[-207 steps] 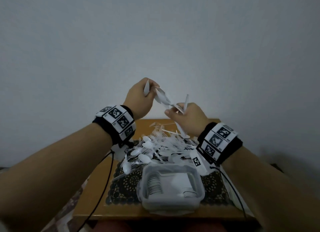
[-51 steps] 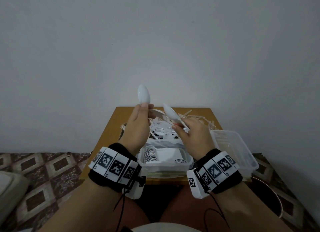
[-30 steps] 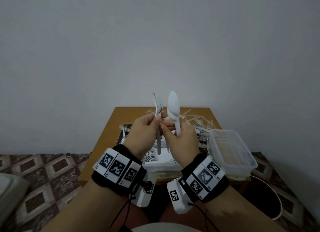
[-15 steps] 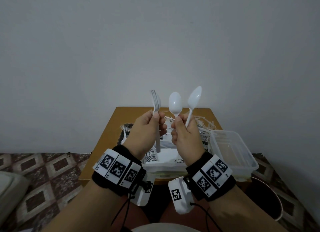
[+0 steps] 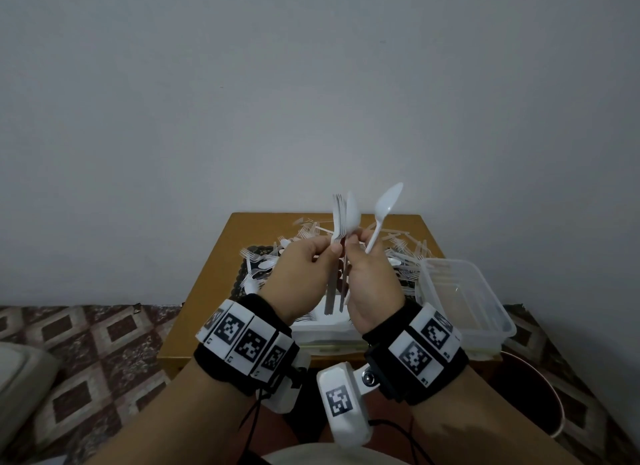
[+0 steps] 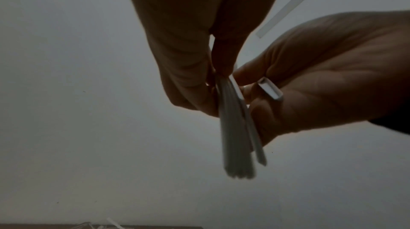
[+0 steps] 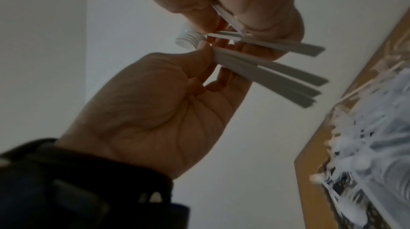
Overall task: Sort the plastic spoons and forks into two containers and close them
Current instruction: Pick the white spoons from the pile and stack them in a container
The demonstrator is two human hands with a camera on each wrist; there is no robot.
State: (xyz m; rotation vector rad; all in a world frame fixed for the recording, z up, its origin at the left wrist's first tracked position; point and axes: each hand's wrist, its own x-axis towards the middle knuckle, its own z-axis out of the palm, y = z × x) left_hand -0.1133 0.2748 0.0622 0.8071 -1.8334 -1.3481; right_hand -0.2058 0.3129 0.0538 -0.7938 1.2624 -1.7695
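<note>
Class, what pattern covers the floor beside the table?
The floor shows nested rectangles in brown, maroon and pale grey, clearest in the head view.

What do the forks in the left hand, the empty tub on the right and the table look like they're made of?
Forks: white plastic with a dull sheen, thin flat handles.
Tub: clear, slightly cloudy plastic; the table edge shows through its walls.
Table: looks like wood or wood veneer, smooth orange-brown top; grain too faint to confirm.

No words, brands or numbers can be read; the wristbands (image 5: 248,346) carry only black-and-white square marker patterns.
</note>
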